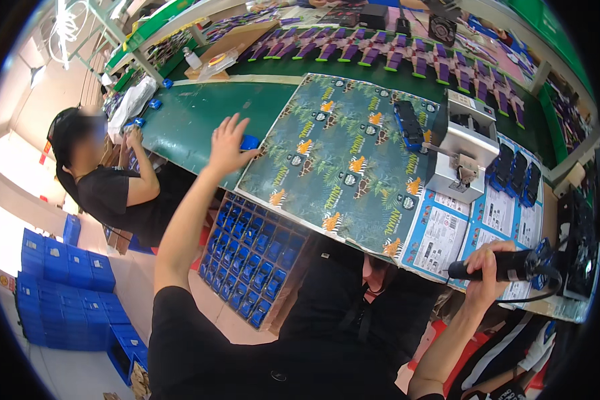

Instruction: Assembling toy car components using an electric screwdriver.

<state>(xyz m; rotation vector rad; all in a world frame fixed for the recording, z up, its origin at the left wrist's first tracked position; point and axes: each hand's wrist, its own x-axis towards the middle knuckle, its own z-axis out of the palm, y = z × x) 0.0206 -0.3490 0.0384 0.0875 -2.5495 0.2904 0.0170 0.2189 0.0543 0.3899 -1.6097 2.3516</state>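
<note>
My left hand [229,148] is stretched out over the green bench with its fingers spread. Just right of it lies a small blue toy car [249,143], by the left edge of the patterned sheet; whether my thumb touches it I cannot tell. At the front right, my right hand [487,272] is closed around a black cylindrical power screwdriver [510,265] with a cable, held level above printed sheets. A black and blue toy car chassis [407,125] lies near the top right of the patterned sheet, beside a white metal fixture [457,150].
Three dark chassis [515,175] stand right of the fixture. Purple and green parts [393,60] line the far belt. Below the bench edge is a divided box of blue cars [247,257]. A co-worker [113,167] works at the left; blue bins [63,293] are stacked behind.
</note>
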